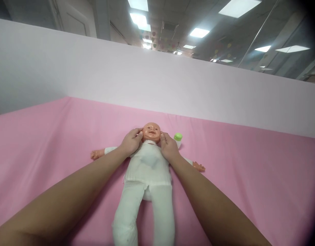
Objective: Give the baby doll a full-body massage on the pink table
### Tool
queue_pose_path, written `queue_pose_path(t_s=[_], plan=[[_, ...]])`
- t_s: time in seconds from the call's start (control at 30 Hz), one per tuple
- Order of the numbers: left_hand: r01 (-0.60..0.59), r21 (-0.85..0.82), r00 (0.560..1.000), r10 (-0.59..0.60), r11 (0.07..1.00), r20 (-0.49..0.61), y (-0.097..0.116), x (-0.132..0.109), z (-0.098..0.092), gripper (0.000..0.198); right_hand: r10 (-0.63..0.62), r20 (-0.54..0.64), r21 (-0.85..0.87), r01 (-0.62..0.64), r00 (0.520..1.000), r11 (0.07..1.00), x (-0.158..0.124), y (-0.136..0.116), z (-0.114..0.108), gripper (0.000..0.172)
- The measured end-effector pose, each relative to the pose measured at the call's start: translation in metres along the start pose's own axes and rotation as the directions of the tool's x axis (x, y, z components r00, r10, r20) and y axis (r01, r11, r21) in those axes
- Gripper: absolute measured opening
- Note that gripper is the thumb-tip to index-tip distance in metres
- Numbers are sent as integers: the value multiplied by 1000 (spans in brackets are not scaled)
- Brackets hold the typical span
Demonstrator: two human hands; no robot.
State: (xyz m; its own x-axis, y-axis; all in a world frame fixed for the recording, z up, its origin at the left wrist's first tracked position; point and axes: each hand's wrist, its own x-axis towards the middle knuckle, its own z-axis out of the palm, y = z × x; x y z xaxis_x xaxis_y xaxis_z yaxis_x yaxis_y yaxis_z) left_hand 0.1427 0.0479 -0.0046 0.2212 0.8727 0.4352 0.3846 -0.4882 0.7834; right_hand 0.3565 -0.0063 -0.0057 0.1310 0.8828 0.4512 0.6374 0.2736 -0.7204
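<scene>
A baby doll [149, 167] with a hard plastic head and a white cloth body lies on its back, arms spread and legs toward me. My left hand [132, 140] is at one side of its head, thumb and fingers closed at the ear. At the opposite ear, my right hand [169, 145] pinches in the same way. The ears themselves are hidden by my fingers. Just beyond my right hand stands a small white bottle [178, 140] with a green cap, partly covered by that hand.
Pink cloth [236, 177] covers the surface under the doll, with some creases. A white wall or panel [147, 78] rises behind it. Above that are glass and lit ceiling panels [200, 32].
</scene>
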Motion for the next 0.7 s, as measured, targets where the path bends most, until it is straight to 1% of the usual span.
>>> queue_pose_path(t_s=[0.07, 0.13, 0.23, 0.3, 0.4, 0.47, 0.6, 0.7], plan=[[-10, -8, 1000, 10, 1000, 2, 4, -1, -1, 48, 5, -3, -7, -5, 1000, 1000, -1, -2, -1, 47], [-19, 10, 1000, 19, 1000, 24, 10, -4, -2, 52, 18, 19, -28, -18, 1000, 999, -2, -5, -2, 51], [-3, 73, 999, -1, 997, 48, 18, -8, -2, 66, 47, 63, -70, -42, 997, 997, -4, -12, -4, 67], [12, 98, 999, -17, 995, 43, 20, -9, -2, 70, 61, 63, -107, -54, 996, 993, -4, -13, -4, 72], [7, 115, 999, -11, 993, 38, 18, -9, -1, 70, 50, 50, -148, -42, 998, 988, -3, -13, -2, 62], [1, 116, 999, -6, 993, 46, 15, -8, -1, 68, 32, 59, -130, -24, 998, 991, -3, -11, -1, 55], [0, 121, 999, -5, 993, 46, 7, -5, -2, 63, 9, 67, -67, -4, 998, 998, -1, -7, 0, 51], [-5, 124, 1000, 2, 992, 24, 0, -2, -1, 61, -14, 41, -41, 16, 999, 999, 0, -3, 1, 48]])
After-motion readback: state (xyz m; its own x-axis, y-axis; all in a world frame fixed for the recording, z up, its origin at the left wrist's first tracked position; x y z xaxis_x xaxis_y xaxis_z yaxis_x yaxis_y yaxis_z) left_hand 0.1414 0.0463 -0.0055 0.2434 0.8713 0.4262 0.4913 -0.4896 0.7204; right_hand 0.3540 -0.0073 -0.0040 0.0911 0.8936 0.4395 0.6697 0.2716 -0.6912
